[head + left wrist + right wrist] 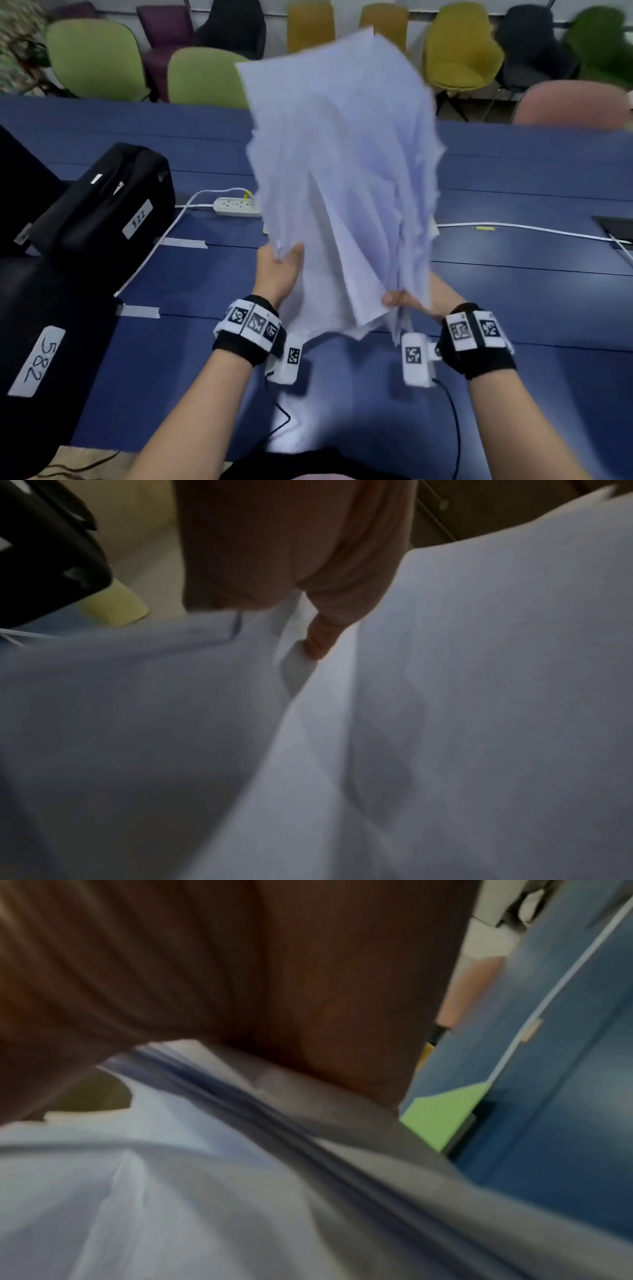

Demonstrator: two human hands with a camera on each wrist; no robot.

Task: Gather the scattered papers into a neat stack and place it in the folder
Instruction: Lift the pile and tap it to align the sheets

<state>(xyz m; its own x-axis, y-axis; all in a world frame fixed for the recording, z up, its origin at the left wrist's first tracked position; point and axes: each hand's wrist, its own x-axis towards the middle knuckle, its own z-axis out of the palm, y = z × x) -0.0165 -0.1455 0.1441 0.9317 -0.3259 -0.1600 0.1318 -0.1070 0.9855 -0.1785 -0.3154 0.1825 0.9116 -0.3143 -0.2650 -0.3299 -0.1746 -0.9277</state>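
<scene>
A loose, uneven bunch of white papers [342, 154] stands upright above the blue table [513, 192], its edges fanned and misaligned. My left hand [279, 263] grips the bunch at its lower left edge. My right hand [399, 299] pinches the bottom right corner. The left wrist view is filled with the papers [479, 696], with a fingertip [318, 645] pressing into them. The right wrist view shows my palm [240, 974] over the sheet edges [137, 1204]. A flat green piece [441, 1115], perhaps the folder, lies on the table behind; the papers hide most of it in the head view.
Two black bags labelled 582 [37, 359] and 522 [113, 205] sit at the left. A white power strip [236, 206] with its cable lies mid-table, and a white cable [531, 230] runs to the right. Coloured chairs [205, 77] line the far side. A blurred white patch [294, 421] lies below my hands.
</scene>
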